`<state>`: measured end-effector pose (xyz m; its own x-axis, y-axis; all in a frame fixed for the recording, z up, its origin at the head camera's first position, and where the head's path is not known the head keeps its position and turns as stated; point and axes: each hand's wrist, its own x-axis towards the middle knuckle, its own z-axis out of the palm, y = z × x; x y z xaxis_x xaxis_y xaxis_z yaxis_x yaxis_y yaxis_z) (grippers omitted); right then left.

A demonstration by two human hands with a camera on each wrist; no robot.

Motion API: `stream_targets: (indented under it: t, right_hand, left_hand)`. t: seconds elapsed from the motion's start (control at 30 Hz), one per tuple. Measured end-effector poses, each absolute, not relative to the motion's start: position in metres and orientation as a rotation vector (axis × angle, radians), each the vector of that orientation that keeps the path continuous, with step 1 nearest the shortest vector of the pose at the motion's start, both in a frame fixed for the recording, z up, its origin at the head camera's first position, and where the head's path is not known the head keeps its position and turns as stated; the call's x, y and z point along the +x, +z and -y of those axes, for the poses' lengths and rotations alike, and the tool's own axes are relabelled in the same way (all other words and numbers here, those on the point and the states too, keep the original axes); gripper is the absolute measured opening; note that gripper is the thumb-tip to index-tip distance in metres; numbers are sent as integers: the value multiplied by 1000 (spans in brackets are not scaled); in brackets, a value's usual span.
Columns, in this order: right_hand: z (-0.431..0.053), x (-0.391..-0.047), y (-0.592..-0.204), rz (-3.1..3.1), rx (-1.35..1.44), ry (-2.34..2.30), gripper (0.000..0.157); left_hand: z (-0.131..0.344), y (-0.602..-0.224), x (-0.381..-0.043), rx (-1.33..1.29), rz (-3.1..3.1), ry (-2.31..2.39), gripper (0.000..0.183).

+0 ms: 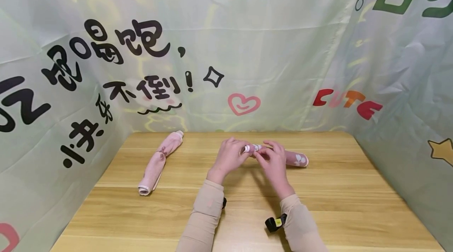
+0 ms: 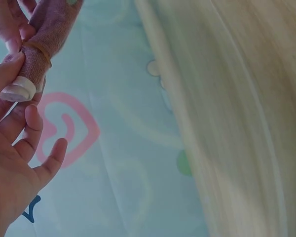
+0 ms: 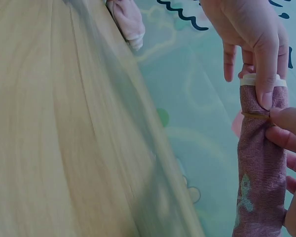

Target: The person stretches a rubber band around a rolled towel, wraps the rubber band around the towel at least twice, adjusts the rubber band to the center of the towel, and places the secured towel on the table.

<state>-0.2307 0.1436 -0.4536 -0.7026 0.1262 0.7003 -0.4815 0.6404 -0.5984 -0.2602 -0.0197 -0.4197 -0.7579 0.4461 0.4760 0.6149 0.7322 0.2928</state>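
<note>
Mauve roll (image 1: 297, 159), white-edged, pale-patterned: held raised over the worktop (image 1: 177, 216), towards its far edge. Band (image 3: 256, 116), thin, tan: round the roll near one white end. Left hand (image 1: 230, 155): grip a narrow pinch on that end, outer fingers loosely spread. Right hand (image 1: 275, 161): grip closed, thumb and forefinger on the roll at the band. Pink roll (image 1: 155, 165), narrowed at its middle: lying on the worktop's left part. Printed cloth (image 1: 283, 55), lettered: behind the worktop and along both its sides.
</note>
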Motion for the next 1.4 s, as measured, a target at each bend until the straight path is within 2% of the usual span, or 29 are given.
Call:
stream_targets:
  t: [0.3,0.57,0.9,1.2,1.4]
  right_hand:
    - [-137,-226,-450,2145,206,1072,11]
    - [-140,-223,-452,2153,76,934,14]
    - [-162,-224,-446,2265,-92,933,19]
    - [-191,-226,-448,2349,-250,967,18]
    - [-193,-232,-448,2331,-10,1041,11]
  left_hand:
    - [24,-416,-259,-847,2587,-713,24]
    - [20,-415,-258,-911,2560,-683,20]
    - [15,-413,-255,-953,2540,-627,19]
    - [14,-413,-252,-982,2483,-610,18]
    - [14,-415,-255,-968,2479,-645,21]
